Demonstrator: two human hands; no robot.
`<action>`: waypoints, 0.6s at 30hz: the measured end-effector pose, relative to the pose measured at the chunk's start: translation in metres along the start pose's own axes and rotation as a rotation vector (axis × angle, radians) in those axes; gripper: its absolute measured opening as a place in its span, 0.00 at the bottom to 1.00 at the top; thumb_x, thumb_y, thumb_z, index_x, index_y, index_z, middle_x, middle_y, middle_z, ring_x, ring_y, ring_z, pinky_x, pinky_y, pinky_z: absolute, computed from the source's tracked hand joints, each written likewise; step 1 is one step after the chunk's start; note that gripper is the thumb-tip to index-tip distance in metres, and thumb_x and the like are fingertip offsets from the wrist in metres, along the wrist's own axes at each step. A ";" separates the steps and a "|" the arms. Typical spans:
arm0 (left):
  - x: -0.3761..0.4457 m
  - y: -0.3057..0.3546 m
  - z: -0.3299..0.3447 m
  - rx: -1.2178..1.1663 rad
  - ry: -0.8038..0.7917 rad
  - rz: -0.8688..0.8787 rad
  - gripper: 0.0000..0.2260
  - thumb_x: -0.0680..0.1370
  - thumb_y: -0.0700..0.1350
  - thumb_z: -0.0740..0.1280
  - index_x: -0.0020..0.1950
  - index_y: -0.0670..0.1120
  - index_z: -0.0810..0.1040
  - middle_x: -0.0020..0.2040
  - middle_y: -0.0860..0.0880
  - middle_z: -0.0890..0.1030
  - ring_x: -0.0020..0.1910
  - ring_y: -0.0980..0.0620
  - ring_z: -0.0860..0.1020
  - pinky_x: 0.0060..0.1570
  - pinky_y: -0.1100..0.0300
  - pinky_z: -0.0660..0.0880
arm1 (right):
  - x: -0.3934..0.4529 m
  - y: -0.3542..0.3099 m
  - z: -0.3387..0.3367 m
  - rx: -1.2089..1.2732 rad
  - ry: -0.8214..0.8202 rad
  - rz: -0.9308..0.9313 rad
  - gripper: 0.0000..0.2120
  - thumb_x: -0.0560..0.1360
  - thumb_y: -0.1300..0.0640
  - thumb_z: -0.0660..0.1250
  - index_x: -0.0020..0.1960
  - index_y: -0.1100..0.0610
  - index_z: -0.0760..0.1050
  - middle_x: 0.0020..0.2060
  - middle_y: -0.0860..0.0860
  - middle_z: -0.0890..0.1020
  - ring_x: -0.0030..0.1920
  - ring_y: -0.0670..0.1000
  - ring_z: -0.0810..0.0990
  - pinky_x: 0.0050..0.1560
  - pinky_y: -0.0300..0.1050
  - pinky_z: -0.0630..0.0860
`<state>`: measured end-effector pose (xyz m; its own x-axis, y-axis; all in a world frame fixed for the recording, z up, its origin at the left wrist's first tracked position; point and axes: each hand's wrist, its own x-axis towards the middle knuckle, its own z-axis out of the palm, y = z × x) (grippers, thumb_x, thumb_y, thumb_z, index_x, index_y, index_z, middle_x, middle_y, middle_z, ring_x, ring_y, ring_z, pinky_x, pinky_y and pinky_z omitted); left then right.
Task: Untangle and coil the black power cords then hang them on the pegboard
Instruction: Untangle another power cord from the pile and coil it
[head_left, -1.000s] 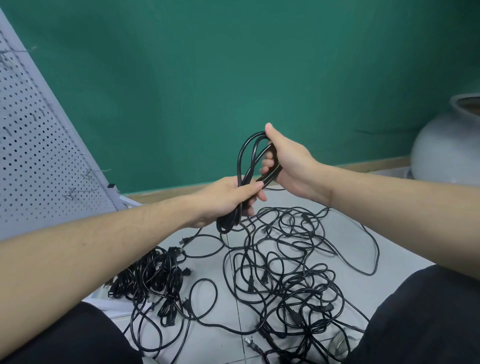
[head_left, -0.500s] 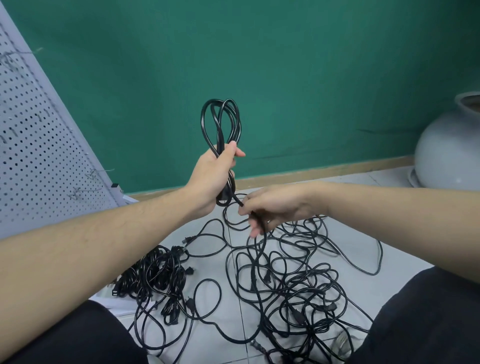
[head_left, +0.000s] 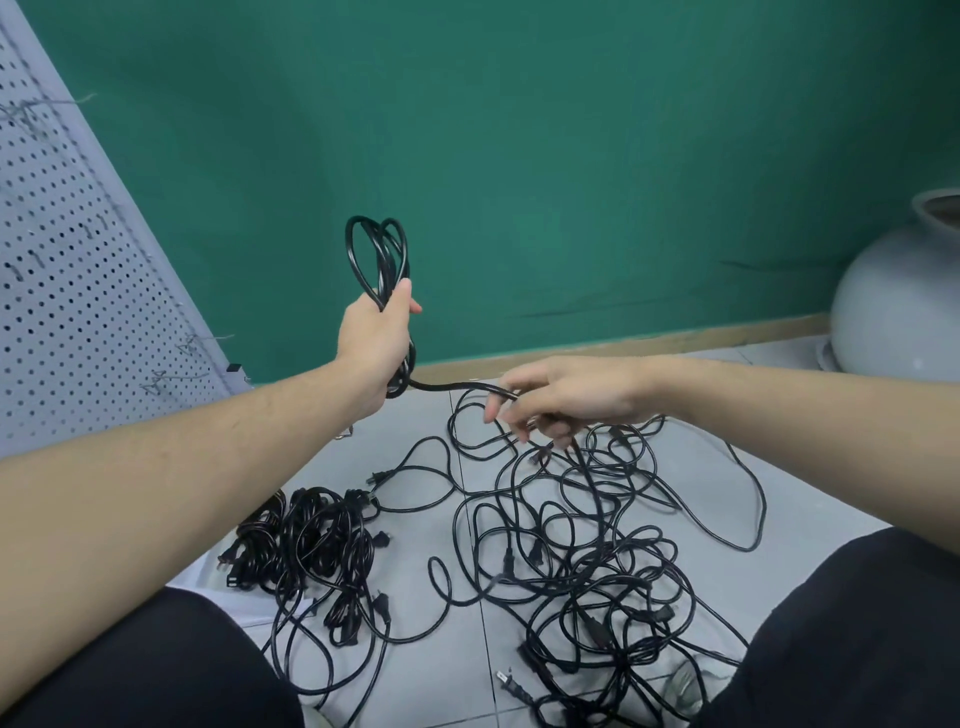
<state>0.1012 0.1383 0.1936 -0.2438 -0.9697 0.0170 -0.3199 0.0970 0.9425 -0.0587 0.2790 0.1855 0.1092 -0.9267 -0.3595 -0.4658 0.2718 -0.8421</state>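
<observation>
Left hand raised, fingers wrapped round coiled cord, loops standing above fist. Free length runs from fist across to right hand, fingers curled loosely round it. Tangled cords on tiled floor below; bundled cords lower left. Pegboard leans at left, well apart.

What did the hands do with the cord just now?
The left hand lifted the coiled cord up. The right hand let go of the coil, dropped lower and took hold of the loose cord strand. The tangled pile and pegboard stayed put.
</observation>
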 end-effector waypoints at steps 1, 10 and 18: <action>0.000 -0.001 -0.001 0.026 -0.003 0.011 0.15 0.84 0.57 0.60 0.49 0.48 0.79 0.36 0.50 0.70 0.35 0.51 0.70 0.36 0.56 0.65 | 0.000 -0.002 0.001 -0.043 0.020 -0.027 0.07 0.83 0.57 0.63 0.58 0.55 0.77 0.38 0.49 0.79 0.28 0.46 0.68 0.31 0.37 0.69; -0.018 -0.005 0.003 0.377 -0.356 0.120 0.25 0.82 0.66 0.55 0.46 0.50 0.83 0.39 0.48 0.75 0.40 0.50 0.73 0.41 0.56 0.68 | 0.004 -0.006 0.003 -0.234 0.497 -0.194 0.20 0.80 0.43 0.66 0.37 0.55 0.68 0.24 0.50 0.71 0.24 0.51 0.75 0.31 0.47 0.75; -0.023 -0.001 0.006 0.364 -0.690 0.077 0.21 0.73 0.68 0.70 0.59 0.56 0.81 0.53 0.60 0.80 0.58 0.54 0.76 0.56 0.59 0.68 | 0.018 -0.004 -0.016 0.000 0.709 -0.082 0.24 0.69 0.41 0.78 0.34 0.51 0.65 0.25 0.45 0.63 0.28 0.48 0.60 0.29 0.42 0.58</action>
<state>0.1015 0.1618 0.1907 -0.7535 -0.6099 -0.2456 -0.5297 0.3418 0.7763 -0.0691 0.2573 0.1891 -0.4536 -0.8896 0.0531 -0.4809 0.1942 -0.8550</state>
